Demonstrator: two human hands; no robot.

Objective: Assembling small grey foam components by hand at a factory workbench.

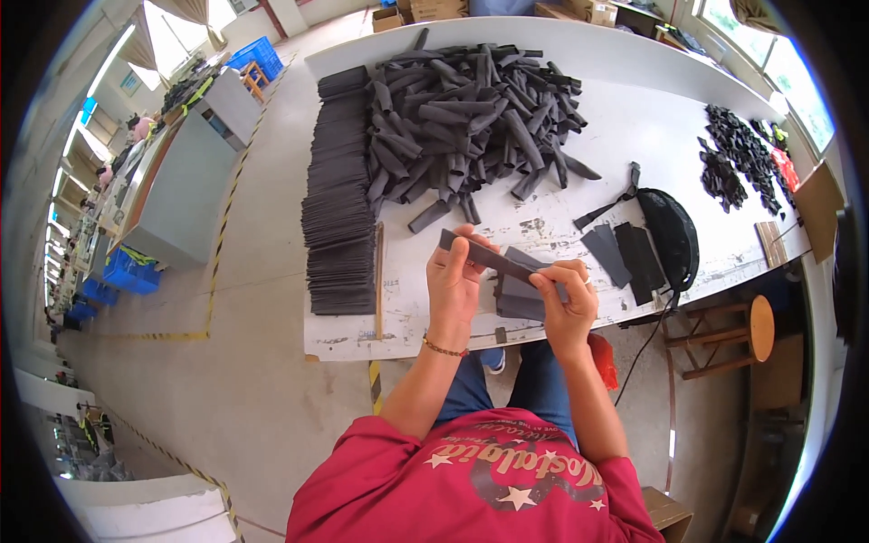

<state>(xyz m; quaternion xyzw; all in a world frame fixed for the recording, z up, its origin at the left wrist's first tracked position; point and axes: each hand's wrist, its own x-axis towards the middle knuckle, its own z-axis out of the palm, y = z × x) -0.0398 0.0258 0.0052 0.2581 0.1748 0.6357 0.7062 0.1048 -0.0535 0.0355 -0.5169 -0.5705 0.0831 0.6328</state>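
Observation:
A dark grey strip of folded fabric [490, 258] is stretched between my hands above the table's near edge. My left hand [455, 282] pinches its left end between thumb and fingers. At the other end, my right hand [568, 300] grips it with bent fingers. Below the strip, partly hidden by my right hand, several flat dark grey pieces [519, 300] lie on the white table [425, 262]. Beyond my hands rises a large heap of loose dark fabric tubes [471, 118]. A long, tightly packed row of flat dark pieces [339, 208] runs along the left.
A wooden strip [379, 281] lies beside the row. To the right are flat dark pieces [625, 258] and a black bag [670, 237]. Small black pieces [742, 149] are piled far right. A round-topped wooden stool [760, 328] stands by the table, and a dark cord [644, 355] hangs down.

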